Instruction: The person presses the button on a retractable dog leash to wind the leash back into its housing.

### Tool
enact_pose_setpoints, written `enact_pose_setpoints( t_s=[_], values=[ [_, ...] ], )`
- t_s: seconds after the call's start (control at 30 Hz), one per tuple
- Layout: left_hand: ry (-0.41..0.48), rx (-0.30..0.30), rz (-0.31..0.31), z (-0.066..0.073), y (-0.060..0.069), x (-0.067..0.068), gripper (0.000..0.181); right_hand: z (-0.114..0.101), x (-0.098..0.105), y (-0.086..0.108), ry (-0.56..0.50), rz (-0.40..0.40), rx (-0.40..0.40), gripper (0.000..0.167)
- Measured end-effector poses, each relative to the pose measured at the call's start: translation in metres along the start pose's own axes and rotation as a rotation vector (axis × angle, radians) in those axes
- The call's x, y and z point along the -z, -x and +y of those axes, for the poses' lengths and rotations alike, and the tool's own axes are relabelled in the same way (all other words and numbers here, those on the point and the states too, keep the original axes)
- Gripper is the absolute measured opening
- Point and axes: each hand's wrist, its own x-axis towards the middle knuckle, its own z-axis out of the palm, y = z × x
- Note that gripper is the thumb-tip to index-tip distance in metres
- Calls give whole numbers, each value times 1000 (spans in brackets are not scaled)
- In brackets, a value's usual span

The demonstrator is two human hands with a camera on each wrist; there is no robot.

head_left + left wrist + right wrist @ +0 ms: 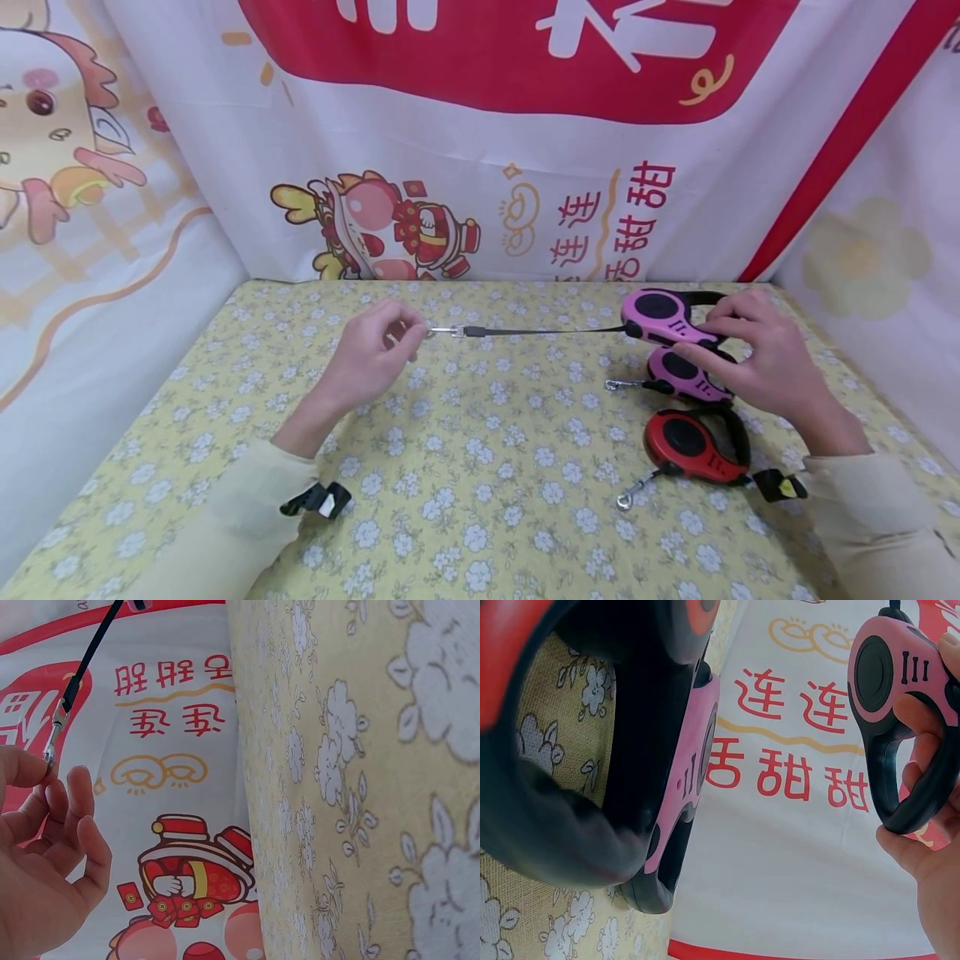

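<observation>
A pink and black retractable dog leash is gripped by my right hand at the far right of the table. Its black strap runs out taut to the left. At the strap's end, my left hand pinches the silver clip between thumb and finger. In the right wrist view, the fingers of that hand curl round the pink leash's handle. Just nearer lie a second pink leash and a red leash, their clips pointing left.
A flowered yellow cloth covers the table. Printed white curtains hang along its back and both sides. Black straps with small tags sit by both cuffs.
</observation>
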Motion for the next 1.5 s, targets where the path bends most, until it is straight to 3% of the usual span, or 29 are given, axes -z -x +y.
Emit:
enact_pose_setpoints(
  t_s=[0.37,0.57,0.8,1.03,1.3,1.5],
  values=[
    [-1,4,2,4,2,0,15,-6,0,-6,-17,2,37,29],
    [9,-4,3,6,3,1,17,-8,0,-7,-38,8,30,51],
    [20,-10,8,6,4,1,17,-9,0,-7,-28,8,19,38],
    [36,-19,9,8,5,1,16,-9,1,-8,-48,20,45,63],
    [43,-27,2,9,5,-1,15,-9,1,-7,-19,15,64,33],
    [38,-30,-1,10,4,-3,14,-10,2,-6,-13,14,62,29]
  ],
)
